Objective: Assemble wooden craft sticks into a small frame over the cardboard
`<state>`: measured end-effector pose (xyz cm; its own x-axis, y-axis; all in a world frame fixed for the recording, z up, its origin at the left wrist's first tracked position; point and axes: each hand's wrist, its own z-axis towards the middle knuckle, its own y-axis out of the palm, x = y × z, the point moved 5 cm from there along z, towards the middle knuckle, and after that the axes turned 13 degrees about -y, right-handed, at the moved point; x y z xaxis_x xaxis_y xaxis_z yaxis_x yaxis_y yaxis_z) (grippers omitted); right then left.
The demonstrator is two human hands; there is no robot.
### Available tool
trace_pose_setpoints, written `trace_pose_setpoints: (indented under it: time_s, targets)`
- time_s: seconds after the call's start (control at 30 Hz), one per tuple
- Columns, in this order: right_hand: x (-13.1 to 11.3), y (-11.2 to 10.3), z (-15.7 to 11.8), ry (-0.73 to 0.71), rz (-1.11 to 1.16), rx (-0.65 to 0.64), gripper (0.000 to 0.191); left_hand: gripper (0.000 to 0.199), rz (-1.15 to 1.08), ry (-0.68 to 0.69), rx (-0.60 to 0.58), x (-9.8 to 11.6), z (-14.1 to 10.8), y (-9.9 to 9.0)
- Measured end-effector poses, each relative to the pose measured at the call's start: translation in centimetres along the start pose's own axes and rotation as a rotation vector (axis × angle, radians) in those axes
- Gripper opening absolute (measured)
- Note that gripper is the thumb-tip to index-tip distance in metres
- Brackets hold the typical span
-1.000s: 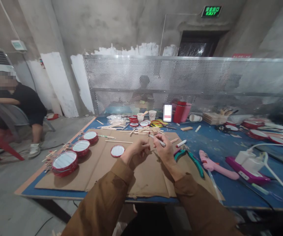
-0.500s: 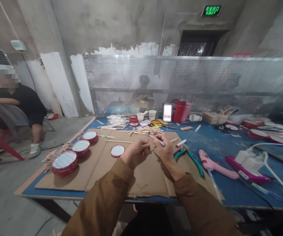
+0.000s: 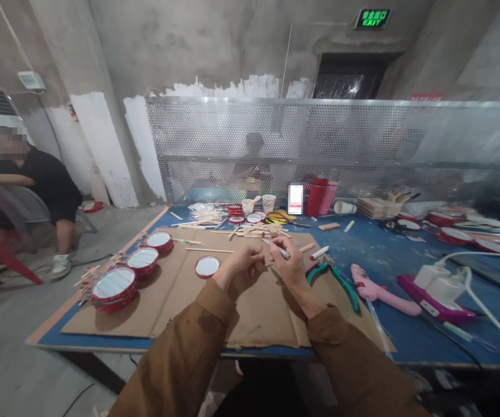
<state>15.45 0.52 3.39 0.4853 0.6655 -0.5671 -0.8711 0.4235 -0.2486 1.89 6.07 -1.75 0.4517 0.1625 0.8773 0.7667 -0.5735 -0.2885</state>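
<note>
Head view: the left hand (image 3: pixel 240 271) sits at the middle of the brown cardboard sheet (image 3: pixel 250 324), its fingers curled shut and pinched on something too small to tell; the right hand (image 3: pixel 291 271) grips a white marker (image 3: pixel 279 249) between thumb and fingers, its tip angled toward the left fingertips, close but apart; the hands are just beside each other, both raised slightly over the cardboard.

At 10 o'clock from the hands, a red-rimmed white disc (image 3: pixel 207 267) lies flat on the cardboard; further left, at 9 o'clock, stand three larger red-rimmed discs (image 3: pixel 143 260), and a stack (image 3: pixel 114 286) sits near the table edge; at 12 o'clock lies a heap of wooden craft sticks (image 3: pixel 250 231), with paper cups (image 3: pixel 268 202) behind it; at 3 o'clock, teal-handled pliers (image 3: pixel 332 282) and a pink hot glue gun (image 3: pixel 375 292) rest on the blue table (image 3: pixel 406 272), with a magenta power strip (image 3: pixel 436 300) beyond them.

At far 10 o'clock, a person in black (image 3: pixel 33 179) sits on a chair; against the picture half a second earlier, the hands and marker have barely shifted.
</note>
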Motion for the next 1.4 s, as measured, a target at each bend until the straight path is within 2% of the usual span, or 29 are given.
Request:
trace_pose_setpoints:
  time_s: [0.1, 0.33, 0.6, 0.83, 1.4]
  targets:
    - [-0.03, 0.03, -0.06, 0.002, 0.001, -0.009, 0.024, 0.03, 0.001, -0.002, 0.002, 0.05, 0.05, 0.03]
    - [0.36, -0.41, -0.06, 0.073, -0.02, 0.071, 0.025, 0.03, -0.016, -0.033, 0.004, -0.12, 0.34, 0.06]
    - [0.03, -0.02, 0.05, 0.002, 0.022, 0.021, 0.024, 0.024, -0.034, -0.023, 0.021, 0.0, -0.02, 0.07]
    - [-0.35, 0.11, 0.03, 0.008, -0.037, -0.053, 0.023, 0.027, -0.006, -0.021, 0.024, 0.2, -0.36, 0.02]
    - [-0.12, 0.05, 0.07, -0.009, 0.013, -0.012, 0.025, 0.029, -0.02, -0.055, 0.013, 0.29, -0.33, 0.09]
